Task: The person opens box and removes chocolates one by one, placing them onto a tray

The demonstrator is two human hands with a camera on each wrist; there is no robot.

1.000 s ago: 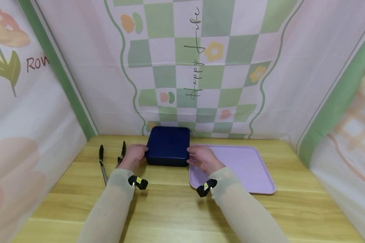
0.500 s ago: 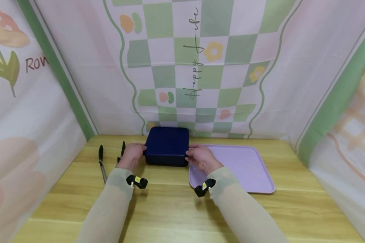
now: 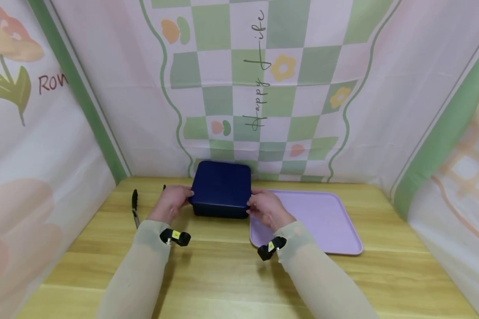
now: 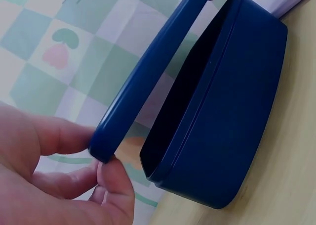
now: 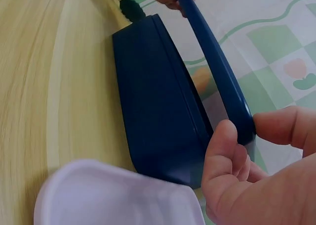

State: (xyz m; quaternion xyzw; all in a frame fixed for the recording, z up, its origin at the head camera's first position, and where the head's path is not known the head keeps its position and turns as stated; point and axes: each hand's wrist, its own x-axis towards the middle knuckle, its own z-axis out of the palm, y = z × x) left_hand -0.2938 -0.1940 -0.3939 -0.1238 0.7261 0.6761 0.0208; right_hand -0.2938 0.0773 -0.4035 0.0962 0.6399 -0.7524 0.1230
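A dark blue lid (image 3: 221, 182) is raised above a matching blue box (image 4: 232, 101), with a gap between them through which the wall cloth shows in both wrist views. My left hand (image 3: 170, 202) pinches the lid's left edge between thumb and fingers. At the opposite edge, my right hand (image 3: 268, 209) grips the lid the same way. The box stands on the table, its opening facing up under the lid; its contents are hidden. In the right wrist view, the lid (image 5: 219, 71) is held over the box (image 5: 153, 101) by both hands.
A lilac tray (image 3: 317, 221) lies right of the box, close to it. Black-tipped tongs (image 3: 135, 204) lie on the left, partly covered by my left arm. Behind the box hangs a checkered cloth (image 3: 285, 99) at the table's back edge.
The lid has come up off the box, held by both hands, opening a gap. My left forearm has shifted slightly left and now covers more of the tongs.
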